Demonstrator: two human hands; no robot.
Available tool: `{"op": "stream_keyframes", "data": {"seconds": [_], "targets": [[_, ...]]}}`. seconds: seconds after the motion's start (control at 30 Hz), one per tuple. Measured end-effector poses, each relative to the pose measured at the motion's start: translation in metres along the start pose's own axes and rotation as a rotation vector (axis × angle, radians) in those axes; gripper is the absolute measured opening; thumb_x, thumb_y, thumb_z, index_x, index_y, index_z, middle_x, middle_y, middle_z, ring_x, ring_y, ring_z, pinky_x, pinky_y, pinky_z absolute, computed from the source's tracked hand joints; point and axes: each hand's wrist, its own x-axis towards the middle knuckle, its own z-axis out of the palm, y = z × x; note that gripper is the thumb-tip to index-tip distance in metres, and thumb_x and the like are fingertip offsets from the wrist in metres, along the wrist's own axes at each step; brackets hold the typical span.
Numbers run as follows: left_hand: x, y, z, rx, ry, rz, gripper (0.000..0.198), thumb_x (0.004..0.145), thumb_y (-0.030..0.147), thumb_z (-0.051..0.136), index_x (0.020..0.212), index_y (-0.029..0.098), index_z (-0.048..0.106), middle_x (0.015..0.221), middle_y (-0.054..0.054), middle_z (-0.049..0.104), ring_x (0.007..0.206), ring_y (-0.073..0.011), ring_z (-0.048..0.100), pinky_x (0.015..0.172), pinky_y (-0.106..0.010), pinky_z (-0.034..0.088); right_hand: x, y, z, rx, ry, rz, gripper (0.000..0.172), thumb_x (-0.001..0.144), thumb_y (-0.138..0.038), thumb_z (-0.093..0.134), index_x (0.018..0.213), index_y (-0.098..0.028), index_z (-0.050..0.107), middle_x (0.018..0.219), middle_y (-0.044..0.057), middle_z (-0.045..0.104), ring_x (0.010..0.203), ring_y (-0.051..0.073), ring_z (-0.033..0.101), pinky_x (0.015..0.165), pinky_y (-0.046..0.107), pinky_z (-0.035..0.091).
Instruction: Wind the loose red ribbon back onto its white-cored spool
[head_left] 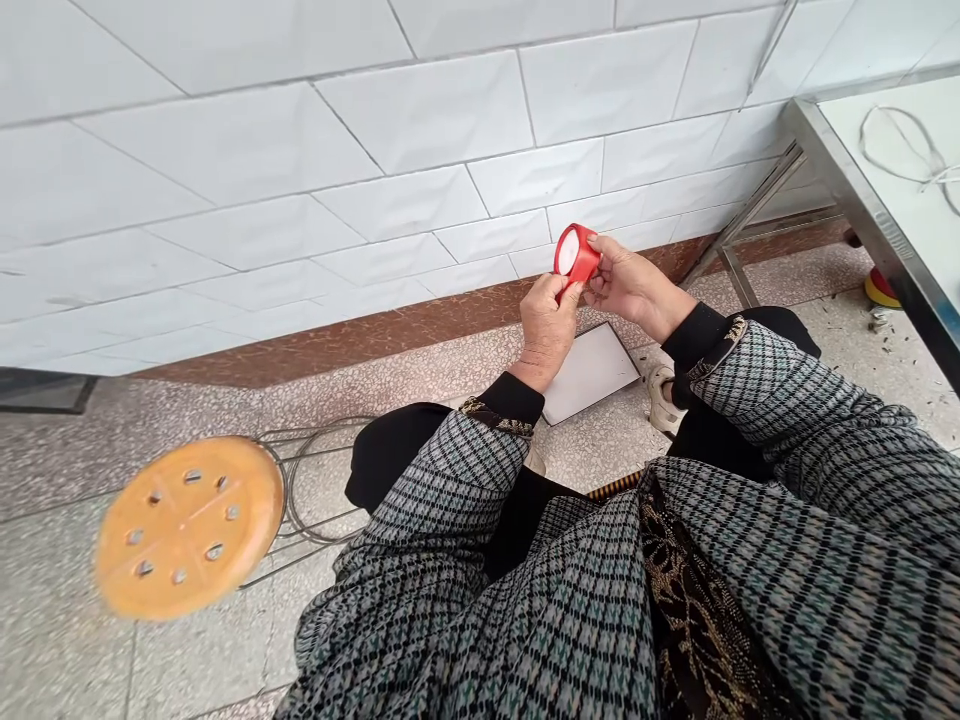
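Observation:
Out in front of me, near the white tiled wall, both hands are on a roll of red tape [586,262]. Its round opening looks white and faces left and up. My left hand [551,318] pinches the lower left edge of the roll between thumb and fingers. On the right side, my right hand [628,283] grips the roll, thumb on top and fingers curled beneath. Whether a tape end is lifted, I cannot make out. Below my hands, a flat white rectangular panel with a dark edge [595,372] lies on the floor between my feet.
A stool with a round orange seat [187,525] and wire legs lies on its side at the left. At the right stands a metal-framed table [885,200] with a white cable [911,150] on it. A red and yellow object [882,289] is on the floor underneath.

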Motion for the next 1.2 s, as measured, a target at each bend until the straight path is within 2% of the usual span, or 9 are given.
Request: {"op": "stream_keyframes", "data": {"seconds": [0.13,0.23,0.43,0.57,0.63,0.77,1.0,1.2], "targets": [[-0.005,-0.006,0.002,-0.059,0.065,-0.053,0.023,0.087,0.006,0.078,0.086,0.025,0.065,0.070,0.005,0.050,0.070,-0.0165,0.046,0.076,-0.032,0.041,0.000,-0.001,-0.002,-0.041,-0.067,0.026,0.040,0.097,-0.061,0.081,0.084,-0.025,0.068,0.061,-0.004,0.050,0.062,0.016,0.046,0.072,0.036,0.050],[-0.001,-0.005,-0.001,-0.133,0.045,-0.093,0.031,0.084,0.003,0.078,0.101,0.027,0.070,0.066,0.007,0.042,0.066,-0.0155,0.045,0.072,-0.030,0.040,-0.001,-0.002,-0.003,-0.027,-0.052,0.062,0.036,0.098,-0.057,0.079,0.084,-0.026,0.067,0.062,-0.004,0.050,0.064,0.016,0.046,0.074,0.036,0.049],[0.009,-0.001,-0.015,-0.220,-0.122,-0.187,0.032,0.080,0.000,0.079,0.098,0.026,0.075,0.054,0.011,0.038,0.051,-0.0106,0.034,0.055,-0.027,0.031,-0.005,-0.008,-0.007,0.005,-0.036,0.155,0.028,0.097,-0.044,0.080,0.083,-0.025,0.065,0.062,-0.004,0.054,0.063,0.015,0.042,0.072,0.034,0.048],[0.009,-0.007,-0.019,-0.315,-0.209,-0.291,0.030,0.083,0.007,0.082,0.105,0.026,0.076,0.052,0.011,0.047,0.043,-0.0092,0.041,0.046,-0.026,0.027,-0.003,-0.008,-0.012,-0.017,-0.078,0.151,0.029,0.096,-0.041,0.081,0.080,-0.024,0.064,0.062,-0.004,0.054,0.061,0.014,0.039,0.073,0.035,0.047],[0.009,-0.010,-0.019,-0.295,-0.231,-0.301,0.030,0.084,0.007,0.082,0.107,0.025,0.077,0.052,0.010,0.052,0.041,-0.0095,0.044,0.045,-0.026,0.027,-0.002,-0.006,-0.013,-0.026,-0.091,0.156,0.029,0.096,-0.041,0.082,0.080,-0.024,0.065,0.062,-0.004,0.053,0.060,0.014,0.039,0.072,0.035,0.047],[0.010,-0.011,-0.018,-0.219,-0.202,-0.232,0.031,0.079,0.000,0.084,0.098,0.024,0.074,0.049,0.011,0.052,0.040,-0.0075,0.039,0.047,-0.026,0.027,-0.002,-0.002,-0.013,-0.024,-0.084,0.163,0.032,0.096,-0.046,0.086,0.082,-0.024,0.067,0.063,-0.003,0.054,0.059,0.014,0.038,0.067,0.035,0.047],[0.012,-0.003,-0.022,-0.321,-0.187,-0.336,0.028,0.084,0.015,0.088,0.104,0.025,0.071,0.055,0.010,0.056,0.041,-0.0080,0.044,0.044,-0.024,0.028,-0.026,0.001,0.002,-0.137,-0.101,-0.080,0.055,0.082,-0.069,0.097,0.077,-0.025,0.063,0.065,-0.003,0.054,0.068,0.017,0.054,0.070,0.034,0.051],[0.013,0.005,-0.026,-0.426,-0.165,-0.407,0.025,0.088,0.026,0.091,0.103,0.026,0.071,0.055,0.009,0.056,0.042,-0.0078,0.045,0.044,-0.023,0.028,-0.028,0.007,0.008,-0.341,-0.156,-0.355,0.047,0.084,-0.066,0.092,0.087,-0.024,0.073,0.082,0.002,0.068,0.091,0.022,0.063,0.082,0.035,0.052]]}}
